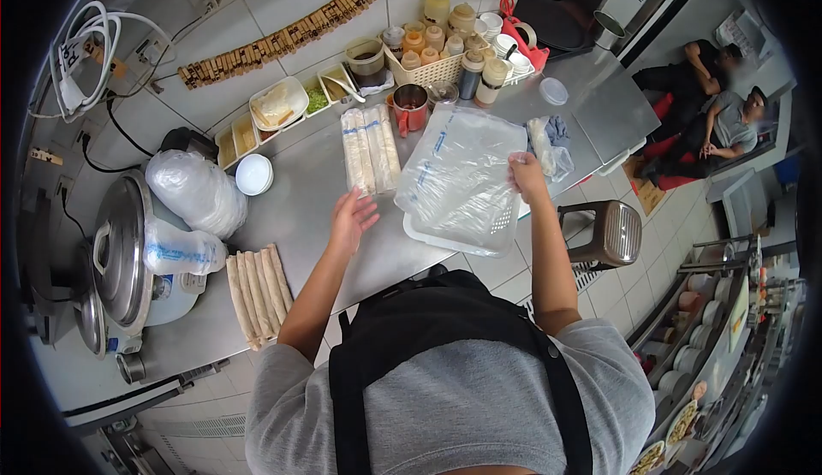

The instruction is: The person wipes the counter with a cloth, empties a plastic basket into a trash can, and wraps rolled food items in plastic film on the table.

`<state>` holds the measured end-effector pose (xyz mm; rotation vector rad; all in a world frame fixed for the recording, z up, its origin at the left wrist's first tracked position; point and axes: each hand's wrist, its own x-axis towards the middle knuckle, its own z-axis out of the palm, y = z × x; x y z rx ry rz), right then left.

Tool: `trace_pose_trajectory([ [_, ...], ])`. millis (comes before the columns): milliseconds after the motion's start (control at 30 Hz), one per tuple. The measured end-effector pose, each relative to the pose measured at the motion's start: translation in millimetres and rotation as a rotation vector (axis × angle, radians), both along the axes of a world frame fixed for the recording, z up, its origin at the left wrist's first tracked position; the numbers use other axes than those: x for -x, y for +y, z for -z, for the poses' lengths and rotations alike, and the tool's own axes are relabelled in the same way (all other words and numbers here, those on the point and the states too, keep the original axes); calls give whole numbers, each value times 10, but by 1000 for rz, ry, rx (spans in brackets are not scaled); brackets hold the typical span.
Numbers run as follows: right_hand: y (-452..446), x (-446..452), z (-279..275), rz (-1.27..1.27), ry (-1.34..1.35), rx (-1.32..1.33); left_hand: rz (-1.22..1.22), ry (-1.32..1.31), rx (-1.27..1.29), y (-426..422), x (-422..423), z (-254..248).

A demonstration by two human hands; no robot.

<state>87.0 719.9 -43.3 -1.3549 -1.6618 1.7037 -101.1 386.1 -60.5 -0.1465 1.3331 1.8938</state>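
A clear plastic bag with blue print lies over a white perforated basket, whose near end hangs past the counter edge. My right hand is closed at the bag's right edge; whether the basket's rim is also in its grip I cannot tell. My left hand is open, its fingers spread, just in front of some bagged long pale rolls. That bag also carries blue print. Unwrapped long rolls lie side by side on the counter's left part.
Sauce bottles fill a beige basket at the back. Topping containers, a red cup and a white bowl stand nearby. A large lidded pot is at left, a stool at right. Two people sit farther off.
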Motion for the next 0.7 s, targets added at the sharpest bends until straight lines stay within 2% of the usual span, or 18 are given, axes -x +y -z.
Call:
trace_pose_trajectory([
  [33, 57, -29, -20, -65, -83, -15, 5, 0, 1, 104, 15, -150],
  [67, 122, -50, 14, -63, -99, -7, 130, -29, 6, 236, -3, -281],
  [100, 149, -48, 14, -56, -100, -7, 255, -59, 10, 345, -59, -338],
  [133, 176, -42, 6, -107, -214, -67, 263, -59, 9, 447, -137, -300],
  [200, 274, -22, 87, -147, -323, -131, 485, 404, 236, 639, -237, -192],
  [233, 343, -5, 287, -155, -431, -306, 493, 408, 233, 663, -247, -177],
  [267, 386, -22, 407, -162, -541, -479, 572, 673, 323, 671, -267, -159],
  [300, 311, -42, 340, -154, -543, -476, 645, 939, 411, 680, -292, -147],
  [367, -23, -34, -2, 29, -511, -826, 702, 918, 481, 656, -368, -380],
  [433, -155, -59, -239, 62, -486, -930, 685, 1428, 825, 646, -403, -510],
  [467, -161, -53, -333, 90, -459, -1035, 679, 1430, 825, 715, -346, -530],
  [500, -140, -35, -408, 89, -456, -1037, 579, 1506, 692, 826, -235, -560],
  [533, -128, -21, -452, -56, -413, -1152, 482, 1570, 559, 935, -132, -602],
  [567, -129, -13, -465, -205, -368, -1259, 484, 1565, 564, 1085, -36, -641],
  [600, -153, 21, -457, -211, -369, -1255, 585, 1696, 412, 1295, 46, -718],
  [633, -205, 85, -448, -333, -433, -1275, 684, 1819, 249, 1474, 92, -764],
  [667, -234, 151, -450, -455, -496, -1296, 682, 1816, 250, 1631, 118, -762],
  [700, -239, 204, -388, -458, -498, -1296, 944, 1873, 411, 1782, 125, -724],
])
